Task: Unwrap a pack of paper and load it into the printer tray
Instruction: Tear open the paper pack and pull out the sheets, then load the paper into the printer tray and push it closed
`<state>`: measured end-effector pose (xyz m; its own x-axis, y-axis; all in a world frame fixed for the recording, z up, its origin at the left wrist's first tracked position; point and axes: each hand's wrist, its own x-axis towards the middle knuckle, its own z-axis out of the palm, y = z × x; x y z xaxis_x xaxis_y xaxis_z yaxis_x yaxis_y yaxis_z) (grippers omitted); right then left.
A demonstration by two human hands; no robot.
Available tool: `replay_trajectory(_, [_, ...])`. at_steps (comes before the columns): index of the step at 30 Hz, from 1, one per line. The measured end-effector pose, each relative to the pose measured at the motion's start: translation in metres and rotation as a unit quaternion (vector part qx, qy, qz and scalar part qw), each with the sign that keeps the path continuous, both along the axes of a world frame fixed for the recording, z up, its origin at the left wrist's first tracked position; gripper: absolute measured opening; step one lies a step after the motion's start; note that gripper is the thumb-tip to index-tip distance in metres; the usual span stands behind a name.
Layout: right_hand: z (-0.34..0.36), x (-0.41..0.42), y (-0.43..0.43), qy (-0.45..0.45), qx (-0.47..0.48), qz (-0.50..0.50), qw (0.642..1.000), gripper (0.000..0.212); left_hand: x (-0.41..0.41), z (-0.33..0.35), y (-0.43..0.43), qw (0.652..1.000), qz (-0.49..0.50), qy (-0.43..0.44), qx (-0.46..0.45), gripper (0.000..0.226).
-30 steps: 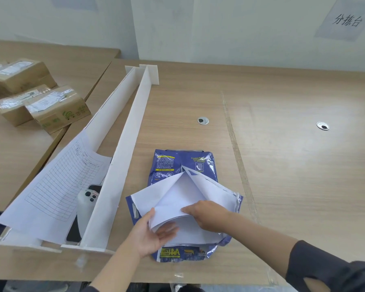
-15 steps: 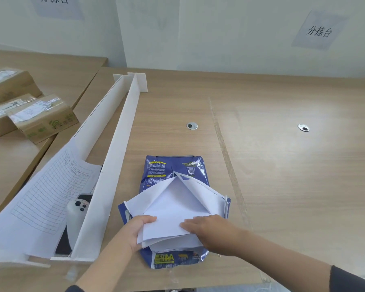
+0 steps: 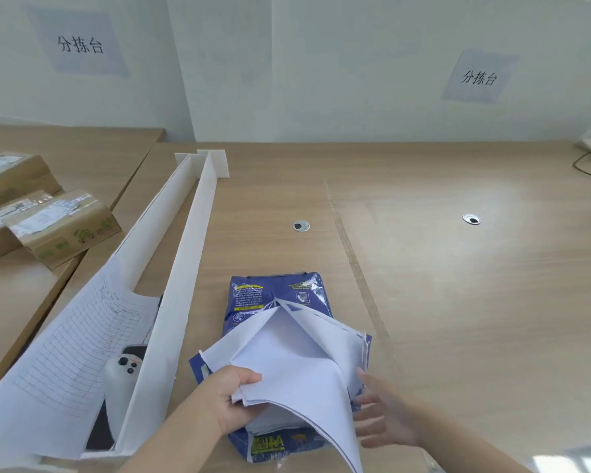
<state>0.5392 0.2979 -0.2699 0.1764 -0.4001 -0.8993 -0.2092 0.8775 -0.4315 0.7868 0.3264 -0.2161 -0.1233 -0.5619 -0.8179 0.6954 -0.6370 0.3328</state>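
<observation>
Paper pack [image 3: 277,303] lies on wooden table [image 3: 458,302].

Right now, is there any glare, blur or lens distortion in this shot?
Head view: wide-angle bending curves the table edge; soft window glare washes the table's right side; the blue wrapper glints; the right hand is slightly motion-blurred, the left hand sharper.

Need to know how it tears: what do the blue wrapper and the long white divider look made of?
Blue wrapper: glossy plastic-coated paper or film by its crinkled shine, white inside where opened. White divider: matte, stiff, thin flat panels, probably foam board or PVC sheet; cannot tell which.
</observation>
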Motion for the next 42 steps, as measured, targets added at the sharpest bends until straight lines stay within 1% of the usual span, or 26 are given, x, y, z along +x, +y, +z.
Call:
replay_trajectory(2, [-0.008,0.006,0.006,-0.068,0.048,-0.057,0.995,0.066,-0.001,0.006,0.003,1.000,0.002,-0.004,0.003,0.023])
replay_trajectory(4, [-0.013,0.012,0.009,-0.103,0.045,-0.088,0.990,0.066,0.000,0.013,0.006,1.000,-0.003,-0.006,-0.001,0.022])
replay_trajectory(8, [-0.012,0.018,0.009,-0.112,0.009,-0.114,0.987,0.054,0.004,0.023,0.013,1.000,-0.011,-0.015,-0.017,0.032])
replay_trajectory(10, [-0.006,0.019,0.008,-0.109,-0.010,-0.134,0.985,0.045,0.007,0.027,0.017,0.999,-0.030,-0.029,-0.017,0.030])
replay_trajectory(12, [0.001,0.019,0.005,-0.108,-0.022,-0.142,0.984,0.032,0.009,0.034,0.019,0.997,-0.055,-0.045,-0.021,0.020])
replay_trajectory(14, [0.013,0.019,0.000,-0.074,-0.034,-0.112,0.990,0.023,0.011,0.040,0.022,0.996,-0.065,-0.057,-0.026,0.012])
replay_trajectory(17, [0.031,0.020,-0.005,0.016,-0.074,-0.040,0.996,0.024,0.014,0.049,0.024,0.993,-0.082,-0.076,-0.043,0.013])
replay_trajectory(19, [0.038,0.018,-0.010,0.027,-0.128,-0.041,0.991,0.020,0.016,0.058,0.024,0.990,-0.103,-0.082,-0.057,0.018])
replay_trajectory(20, [0.044,0.018,-0.012,0.023,-0.133,-0.042,0.990,0.021,0.018,0.064,0.022,0.987,-0.120,-0.084,-0.065,0.016])
replay_trajectory(22, [0.063,0.020,-0.017,0.055,-0.115,-0.007,0.992,0.030,0.023,0.079,0.017,0.981,-0.153,-0.091,-0.078,0.019])
replay_trajectory(23, [0.073,0.020,-0.019,0.068,-0.117,0.008,0.991,0.030,0.026,0.089,0.014,0.977,-0.168,-0.095,-0.091,0.021])
replay_trajectory(24, [0.084,0.019,-0.021,0.073,-0.139,0.013,0.988,0.024,0.030,0.094,0.010,0.973,-0.180,-0.098,-0.110,0.017])
replay_trajectory(25, [0.094,0.018,-0.023,0.053,-0.158,0.007,0.986,0.017,0.034,0.100,0.005,0.966,-0.199,-0.097,-0.133,0.013])
replay_trajectory(27, [0.113,0.013,-0.024,-0.036,-0.175,-0.055,0.982,0.014,0.042,0.104,-0.006,0.946,-0.249,-0.100,-0.180,0.031])
replay_trajectory(28, [0.119,0.007,-0.024,-0.078,-0.201,-0.076,0.974,0.014,0.044,0.102,-0.012,0.934,-0.266,-0.114,-0.208,0.039])
replay_trajectory(29, [0.123,0.001,-0.023,-0.095,-0.240,-0.082,0.963,0.014,0.043,0.102,-0.017,0.924,-0.274,-0.132,-0.234,0.042])
replay_trajectory(32, [0.134,-0.015,-0.017,-0.082,-0.356,-0.102,0.925,0.022,0.028,0.096,-0.027,0.891,-0.270,-0.153,-0.333,0.038])
replay_trajectory(33, [0.135,-0.022,-0.014,-0.080,-0.386,-0.112,0.912,0.022,0.018,0.093,-0.030,0.879,-0.252,-0.170,-0.367,0.034])
replay_trajectory(35, [0.133,-0.033,-0.010,-0.070,-0.430,-0.128,0.891,0.022,-0.002,0.084,-0.036,0.865,-0.187,-0.220,-0.410,0.023])
replay_trajectory(37, [0.132,-0.049,-0.004,-0.046,-0.467,-0.163,0.868,0.020,-0.030,0.078,-0.044,0.845,-0.152,-0.259,-0.443,0.026])
replay_trajectory(40, [0.131,-0.087,0.003,0.012,-0.508,-0.209,0.835,0.018,-0.078,0.071,-0.059,0.790,-0.156,-0.309,-0.506,0.033])
replay_trajectory(42, [0.132,-0.117,0.007,0.033,-0.537,-0.241,0.808,0.018,-0.115,0.069,-0.068,0.753,-0.163,-0.330,-0.545,0.040])
